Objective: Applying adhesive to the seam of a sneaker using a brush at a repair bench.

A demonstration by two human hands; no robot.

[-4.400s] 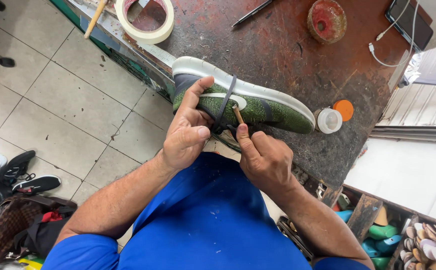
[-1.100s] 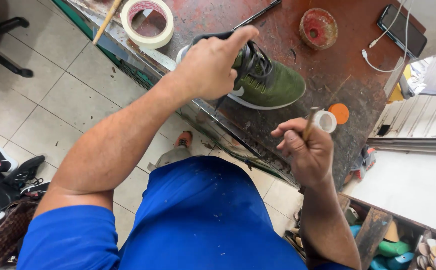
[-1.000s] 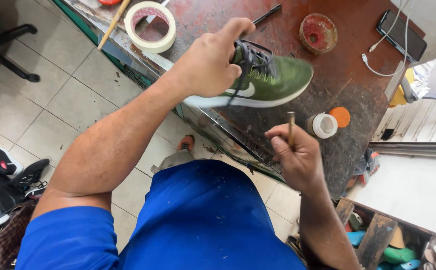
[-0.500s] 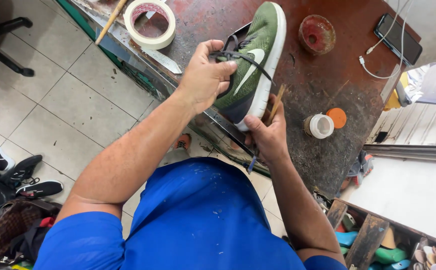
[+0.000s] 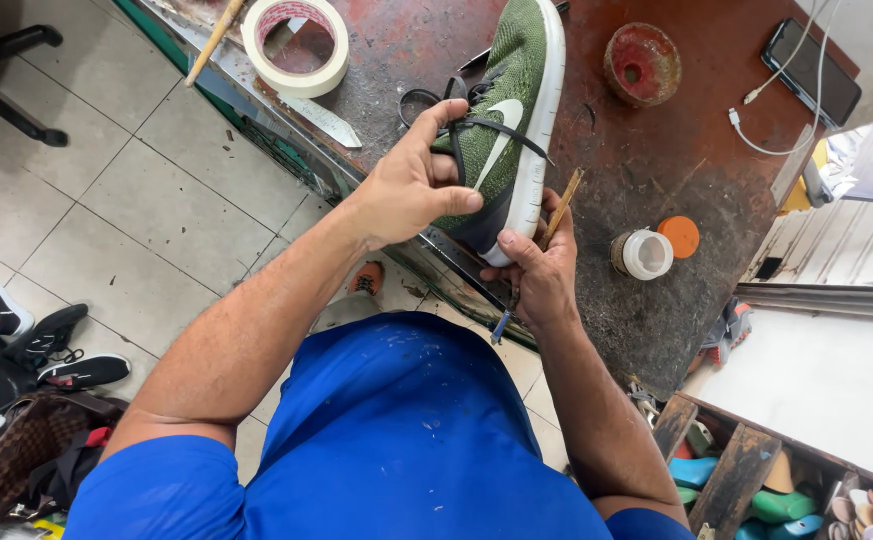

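Head view shows my left hand (image 5: 411, 190) wrapped around a green shoe (image 5: 508, 110), fingers curled tight over its laces. I hold it tipped up on its heel end at the edge of the table (image 5: 696, 150), so the white sole turns to my other side. My right hand (image 5: 536, 275) pinches a thin wooden stick (image 5: 560, 207) and rests it right against that sole — close, so I can reach the rim. The shoe top looks knitted and soft; the sole looks smooth and rubbery. Near the stick stands a small white jar (image 5: 642, 254) with its orange lid (image 5: 678, 236) off beside it. A ring of pale tape (image 5: 296, 45) lies farther back on the rusty, scratched table.
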